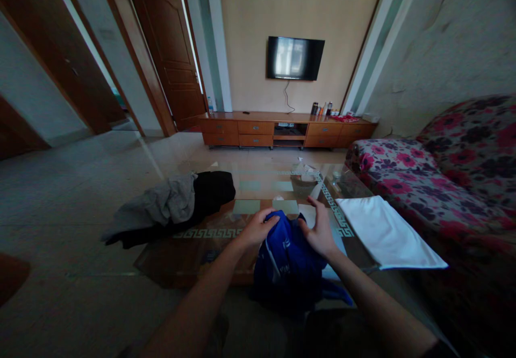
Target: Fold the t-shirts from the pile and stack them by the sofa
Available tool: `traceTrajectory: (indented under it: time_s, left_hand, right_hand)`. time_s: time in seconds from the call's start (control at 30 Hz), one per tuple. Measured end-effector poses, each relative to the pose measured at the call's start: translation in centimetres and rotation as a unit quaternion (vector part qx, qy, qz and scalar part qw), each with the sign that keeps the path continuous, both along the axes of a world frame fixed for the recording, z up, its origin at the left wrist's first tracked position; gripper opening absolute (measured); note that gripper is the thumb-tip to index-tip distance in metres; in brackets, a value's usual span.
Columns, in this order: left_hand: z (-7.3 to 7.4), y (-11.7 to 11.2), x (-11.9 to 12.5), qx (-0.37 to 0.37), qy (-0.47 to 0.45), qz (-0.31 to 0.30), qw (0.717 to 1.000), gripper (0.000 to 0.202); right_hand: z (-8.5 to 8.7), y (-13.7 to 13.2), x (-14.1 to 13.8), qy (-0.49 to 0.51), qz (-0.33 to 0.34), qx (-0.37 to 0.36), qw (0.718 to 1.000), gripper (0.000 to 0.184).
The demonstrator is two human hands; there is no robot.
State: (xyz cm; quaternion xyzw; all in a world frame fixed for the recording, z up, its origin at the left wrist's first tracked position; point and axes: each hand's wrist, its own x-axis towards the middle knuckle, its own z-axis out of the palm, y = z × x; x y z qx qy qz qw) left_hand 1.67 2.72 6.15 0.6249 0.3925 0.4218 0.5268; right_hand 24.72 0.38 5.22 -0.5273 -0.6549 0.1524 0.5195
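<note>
A blue garment [288,256] with white markings hangs bunched in front of me, over the near edge of the glass table [226,229]. My left hand [262,226] pinches its upper edge between thumb and fingers. On the garment's other side is my right hand [321,230], its thumb and fingers spread apart. The right thumb is close to the cloth; whether it touches I cannot tell. The garment's lower part falls into shadow below the table edge. To the right lies a flat, folded white cloth [387,231] with a blue edge.
Grey and black clothes [173,202] lie heaped at the table's left. Near the far right corner sit a crumpled plastic bag [308,173] and a small glass [336,177]. A floral sofa [407,156] stands on the right. Beyond is a wooden TV cabinet [258,128] below a television [295,58].
</note>
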Motion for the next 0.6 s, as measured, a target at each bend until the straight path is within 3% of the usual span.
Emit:
traceTrajectory:
  time_s: [0.1,0.17,0.37,0.47,0.6]
  left_hand:
    - [0.4,-0.6,0.4,0.028,0.045,-0.089,0.995,0.035]
    - [0.8,-0.9,0.3,0.037,0.067,-0.116,0.99,0.035]
    - [1.7,-1.8,-1.1,0.049,0.133,-0.124,0.982,0.052]
    - [1.4,-2.7,-1.4,0.062,0.178,-0.125,0.974,0.065]
    - [0.3,-5.2,-1.4,0.065,0.198,-0.132,0.969,0.049]
  right_hand:
    - [1.3,-1.6,-2.4,-0.041,0.227,-0.059,0.971,0.076]
    - [1.6,-2.0,-3.1,-0.036,0.296,-0.112,0.948,0.069]
    - [2.0,-1.8,-2.1,-0.027,0.291,-0.19,0.937,0.015]
    - [3.5,-2.2,-2.0,-0.039,0.275,-0.18,0.944,0.031]
    - [7.2,-3.5,-2.4,-0.02,0.266,-0.154,0.951,0.045]
